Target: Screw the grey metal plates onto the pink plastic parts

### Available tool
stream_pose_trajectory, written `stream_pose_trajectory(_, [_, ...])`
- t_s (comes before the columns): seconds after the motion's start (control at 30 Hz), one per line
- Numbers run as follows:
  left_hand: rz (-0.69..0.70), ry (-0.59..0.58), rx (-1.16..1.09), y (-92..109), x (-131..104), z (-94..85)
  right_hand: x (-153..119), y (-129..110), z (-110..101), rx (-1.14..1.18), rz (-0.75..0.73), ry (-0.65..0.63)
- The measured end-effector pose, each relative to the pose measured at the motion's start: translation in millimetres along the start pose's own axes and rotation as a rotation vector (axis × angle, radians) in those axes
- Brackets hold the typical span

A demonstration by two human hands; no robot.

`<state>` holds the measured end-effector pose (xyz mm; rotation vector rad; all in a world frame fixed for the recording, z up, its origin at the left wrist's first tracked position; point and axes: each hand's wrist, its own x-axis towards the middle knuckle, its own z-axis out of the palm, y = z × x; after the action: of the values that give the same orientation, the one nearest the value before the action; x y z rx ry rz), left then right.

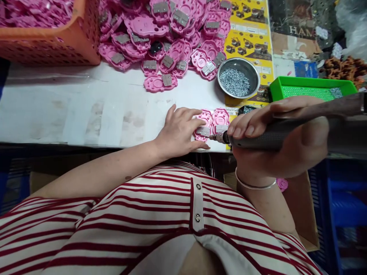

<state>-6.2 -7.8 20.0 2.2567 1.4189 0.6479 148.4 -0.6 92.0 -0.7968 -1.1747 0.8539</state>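
Note:
Two pink plastic parts with metal plates lie side by side at the table's front edge. My left hand (182, 131) rests on the left pink part (203, 131), its fingers spread over and around it. My right hand (269, 141) is wrapped round a dark electric screwdriver (258, 133), which lies nearly level. The screwdriver's tip points left and meets the lower right of the left part, near its metal plate. Partly behind the tool and my right fingers is the right pink part (220, 119).
A metal bowl (238, 78) of small screws stands behind the parts. Pink parts (172, 38) are heaped at the back, beside an orange basket (51, 42) of pink pieces. At the right are a green tray (312, 82) and brown pieces (344, 70).

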Motion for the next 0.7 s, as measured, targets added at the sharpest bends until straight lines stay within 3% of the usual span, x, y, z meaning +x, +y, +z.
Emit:
stream_pose_trajectory(0.1, [-0.094, -0.023, 0.064, -5.1, 1.2, 3.9, 0.7, 11.0, 5.2, 0.026, -0.110, 0.029])
stream_pose_trajectory(0.2, [-0.134, -0.043, 0.061, -8.1, 2.4, 6.5, 0.6, 19.4, 8.3, 0.004, -0.066, -0.015])
stream_pose_trajectory(0.47, [-0.156, -0.128, 0.036, -6.7, 11.1, 3.9, 0.9, 40.7, 7.1, -0.102, -0.067, -0.080])
stream_pose_trajectory(0.7, [-0.157, -0.172, 0.023, -6.8, 15.5, 1.6, 3.3, 48.8, 10.1, -0.023, -0.109, -0.086])
